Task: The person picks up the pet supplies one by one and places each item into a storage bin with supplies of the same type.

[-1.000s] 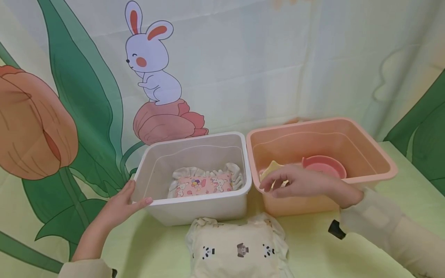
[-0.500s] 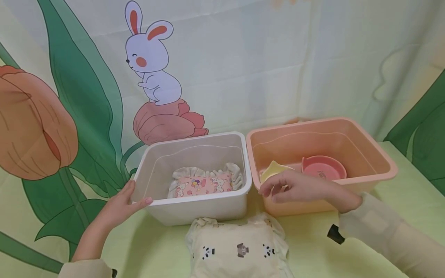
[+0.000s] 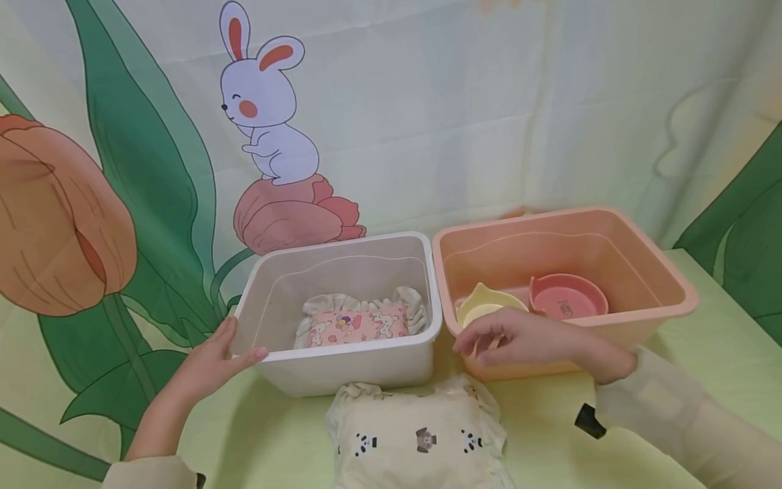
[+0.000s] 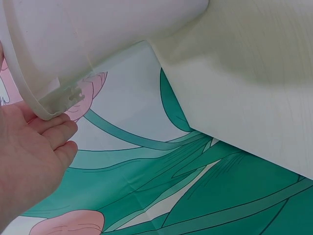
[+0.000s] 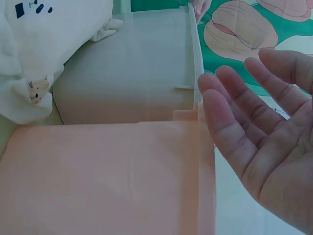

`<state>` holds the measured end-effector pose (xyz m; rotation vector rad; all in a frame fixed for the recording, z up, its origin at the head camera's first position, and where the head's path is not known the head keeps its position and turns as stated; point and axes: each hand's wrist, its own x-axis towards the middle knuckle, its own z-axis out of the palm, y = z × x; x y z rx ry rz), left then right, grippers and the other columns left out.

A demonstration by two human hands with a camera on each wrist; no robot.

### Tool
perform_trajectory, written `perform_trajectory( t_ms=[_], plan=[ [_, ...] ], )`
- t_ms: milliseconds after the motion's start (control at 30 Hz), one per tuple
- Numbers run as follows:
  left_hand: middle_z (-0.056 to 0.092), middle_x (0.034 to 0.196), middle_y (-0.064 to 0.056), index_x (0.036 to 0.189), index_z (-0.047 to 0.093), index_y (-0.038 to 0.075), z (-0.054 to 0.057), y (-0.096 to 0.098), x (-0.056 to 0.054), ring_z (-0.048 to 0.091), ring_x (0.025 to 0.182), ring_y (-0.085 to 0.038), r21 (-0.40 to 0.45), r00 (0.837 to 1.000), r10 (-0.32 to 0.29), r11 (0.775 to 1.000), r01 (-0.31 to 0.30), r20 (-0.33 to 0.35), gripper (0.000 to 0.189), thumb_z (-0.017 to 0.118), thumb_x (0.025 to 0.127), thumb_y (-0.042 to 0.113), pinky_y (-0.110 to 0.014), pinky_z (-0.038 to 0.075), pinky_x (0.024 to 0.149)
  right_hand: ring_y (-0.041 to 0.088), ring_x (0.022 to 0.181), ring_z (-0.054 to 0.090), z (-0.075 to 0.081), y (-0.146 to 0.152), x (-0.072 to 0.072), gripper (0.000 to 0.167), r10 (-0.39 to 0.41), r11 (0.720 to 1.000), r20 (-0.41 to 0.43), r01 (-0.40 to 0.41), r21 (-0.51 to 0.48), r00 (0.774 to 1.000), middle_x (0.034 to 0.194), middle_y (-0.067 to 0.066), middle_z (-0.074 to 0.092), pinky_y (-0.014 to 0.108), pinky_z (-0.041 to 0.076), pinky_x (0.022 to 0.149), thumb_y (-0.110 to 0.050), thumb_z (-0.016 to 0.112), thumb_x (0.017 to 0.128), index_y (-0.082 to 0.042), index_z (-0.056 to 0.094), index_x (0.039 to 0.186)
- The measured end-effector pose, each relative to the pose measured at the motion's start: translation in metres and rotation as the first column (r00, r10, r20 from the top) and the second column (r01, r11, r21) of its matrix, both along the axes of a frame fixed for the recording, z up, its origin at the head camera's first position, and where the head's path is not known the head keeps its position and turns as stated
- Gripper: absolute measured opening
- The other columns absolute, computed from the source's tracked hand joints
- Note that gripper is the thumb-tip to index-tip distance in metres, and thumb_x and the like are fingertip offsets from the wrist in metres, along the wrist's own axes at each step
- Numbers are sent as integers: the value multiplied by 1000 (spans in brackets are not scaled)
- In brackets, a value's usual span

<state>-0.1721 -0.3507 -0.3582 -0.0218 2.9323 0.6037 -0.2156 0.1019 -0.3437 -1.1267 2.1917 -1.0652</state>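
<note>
At the left end of the white bin [image 3: 348, 370], my left hand [image 3: 210, 367] holds the rim, thumb along the front edge. The left wrist view shows the fingers [image 4: 57, 131] bent against the rim's underside. My right hand [image 3: 519, 337] hovers over the front left rim of the peach bin [image 3: 562, 234] with loosely bent fingers. Nothing is between those fingers [image 5: 239, 98] in the right wrist view. Beyond that hand, a yellow dish [image 3: 489, 299] with a pointed ear lies in the peach bin, partly hidden. Right of it is a pink dish [image 3: 568, 299].
A pink frilled pillow [image 3: 360, 324] printed with rabbits lies inside the white bin. In front, a cream pillow [image 3: 415, 435] with animal faces rests on the pale green table [image 3: 550, 414]. The bins stand side by side against a printed cloth backdrop [image 3: 427, 136].
My right hand has lowered slightly, and more of the yellow and pink dishes now shows behind it. The left hand and the white bin have stayed in place.
</note>
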Motion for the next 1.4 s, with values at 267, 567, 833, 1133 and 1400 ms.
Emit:
perform_trajectory(
  t_ms=[267,567,833,1133,1400],
  plan=[
    [7,145,-27,140,4,-3,-4,-2,-1,26,123,-51,2,1000,1,1000,-1,-25,94,49,82,56,-66,27,89,12,86,56,-6,-1,3,21,30,999,23,-30,-28,999,94,-4,61,25,47,78,-14,57,85,-17,62,105],
    [5,144,-28,140,1,-3,-1,-1,0,25,123,-51,-9,1000,-5,1000,5,4,93,47,83,55,-65,27,89,9,85,56,-11,-2,2,22,73,996,13,-72,-43,997,94,-2,61,24,48,77,-14,57,84,-13,61,106],
    [5,144,-28,140,1,-3,0,0,0,24,124,-51,-1,1000,-4,1000,4,3,94,47,83,55,-66,27,90,8,86,56,-15,-3,1,23,87,995,10,-86,-46,996,96,-1,62,25,49,76,-10,57,84,-12,61,107],
    [5,145,-27,141,0,-1,1,0,0,25,123,-51,4,1000,7,1000,-7,7,94,47,83,56,-66,28,88,15,90,57,-21,-5,2,24,101,994,26,-100,-46,995,97,-2,61,24,49,78,-10,56,85,-14,61,108],
    [5,145,-28,141,0,-2,1,1,0,25,123,-51,-11,1000,7,1000,-7,14,93,47,83,56,-66,28,88,10,90,56,-23,-7,4,24,90,996,40,-89,-28,995,100,-2,62,25,48,79,-11,56,85,-15,61,108]
  ],
)
